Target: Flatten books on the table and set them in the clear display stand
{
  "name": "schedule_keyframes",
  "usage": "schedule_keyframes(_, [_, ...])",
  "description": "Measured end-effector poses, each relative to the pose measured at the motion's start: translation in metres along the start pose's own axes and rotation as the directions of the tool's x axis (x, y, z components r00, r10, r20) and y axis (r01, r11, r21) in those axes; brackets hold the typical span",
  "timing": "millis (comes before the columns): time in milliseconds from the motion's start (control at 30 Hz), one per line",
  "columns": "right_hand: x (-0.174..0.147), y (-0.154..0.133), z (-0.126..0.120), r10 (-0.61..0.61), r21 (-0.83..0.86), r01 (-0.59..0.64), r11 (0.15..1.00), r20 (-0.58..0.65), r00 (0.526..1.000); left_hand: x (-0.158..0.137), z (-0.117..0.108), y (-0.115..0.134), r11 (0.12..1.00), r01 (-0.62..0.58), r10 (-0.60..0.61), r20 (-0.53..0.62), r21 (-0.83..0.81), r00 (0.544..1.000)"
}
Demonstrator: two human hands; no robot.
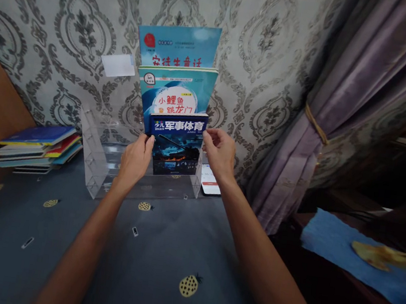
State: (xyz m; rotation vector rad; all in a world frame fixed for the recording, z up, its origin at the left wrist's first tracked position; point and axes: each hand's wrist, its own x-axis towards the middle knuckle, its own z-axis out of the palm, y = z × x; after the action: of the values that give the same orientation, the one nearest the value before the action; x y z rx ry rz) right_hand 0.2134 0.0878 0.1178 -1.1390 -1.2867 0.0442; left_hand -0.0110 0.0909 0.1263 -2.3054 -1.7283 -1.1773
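Both hands grip a dark blue book [177, 148] with a tank on its cover, held upright at the front tier of a clear acrylic book rack [96, 172]. My left hand [137, 160] pinches its left edge, thumb toward the cover. At the upper right edge, my right hand [221, 155] has its fingers closed on the book. Behind it stands a teal book [176, 85] with red lettering on a white oval, and farther back a taller light blue book [180, 45]. The lower parts of both are hidden by what stands in front.
A stack of books [37, 149] lies left of the rack. Right of it rests a phone [211, 181] with a lit screen. A patterned wall [269, 55] rises behind. At right hang a purple curtain [291, 169] and a blue cloth [330, 240] on a dark surface.
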Motion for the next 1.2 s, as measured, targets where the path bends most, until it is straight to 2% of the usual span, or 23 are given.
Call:
schedule_keyframes(100, [0.001,-0.001,-0.002,-0.01,-0.018,0.009,1.0,-0.016,1.0,0.0,-0.003,-0.001,1.0,-0.014,0.014,-0.017,-0.015,1.0])
schedule_keyframes(267, [0.003,-0.007,-0.004,-0.043,0.02,0.045,0.999,-0.081,0.996,-0.002,-0.012,0.001,0.999,0.012,-0.008,-0.068,0.051,0.998])
schedule_keyframes(433, [0.001,-0.033,-0.006,-0.061,0.14,0.082,0.987,-0.148,0.987,-0.002,-0.027,-0.008,0.999,0.028,-0.023,-0.117,0.04,0.993])
schedule_keyframes(567, [-0.01,-0.062,-0.005,-0.137,0.237,0.156,0.959,-0.094,0.986,-0.003,-0.046,-0.04,0.998,0.041,-0.03,-0.231,0.044,0.973])
schedule_keyframes(700, [-0.032,-0.079,0.004,-0.247,0.158,0.227,0.961,0.115,0.962,-0.004,-0.066,-0.093,0.982,0.141,-0.092,-0.322,0.13,0.942])
schedule_keyframes(767, [-0.051,-0.08,0.012,-0.312,0.112,0.293,0.95,0.26,0.914,-0.004,-0.076,-0.124,0.958,0.202,-0.122,-0.345,0.205,0.931])
schedule_keyframes(833, [-0.077,-0.077,0.02,-0.392,0.131,0.373,0.918,0.441,0.808,-0.003,-0.085,-0.155,0.907,0.296,-0.2,-0.314,0.3,0.928])
schedule_keyframes(933, [-0.127,-0.067,0.027,-0.44,0.182,0.464,0.867,0.717,0.541,0.0,-0.094,-0.194,0.841,0.386,-0.295,-0.276,0.38,0.915])
schedule_keyframes(1000, [-0.16,-0.058,0.026,-0.402,0.16,0.516,0.842,0.824,0.4,0.002,-0.097,-0.214,0.823,0.41,-0.329,-0.257,0.394,0.909])
schedule_keyframes(1067, [-0.184,-0.051,0.022,-0.341,0.134,0.516,0.846,0.88,0.33,0.006,-0.098,-0.23,0.816,0.409,-0.347,-0.22,0.409,0.912])
schedule_keyframes(1100, [-0.193,-0.049,0.019,-0.32,0.131,0.498,0.857,0.893,0.316,0.009,-0.098,-0.236,0.817,0.401,-0.349,-0.198,0.414,0.916])
schedule_keyframes(1200, [-0.204,-0.044,0.015,-0.26,0.115,0.376,0.92,0.895,0.362,0.02,-0.097,-0.255,0.818,0.365,-0.349,-0.12,0.445,0.929])
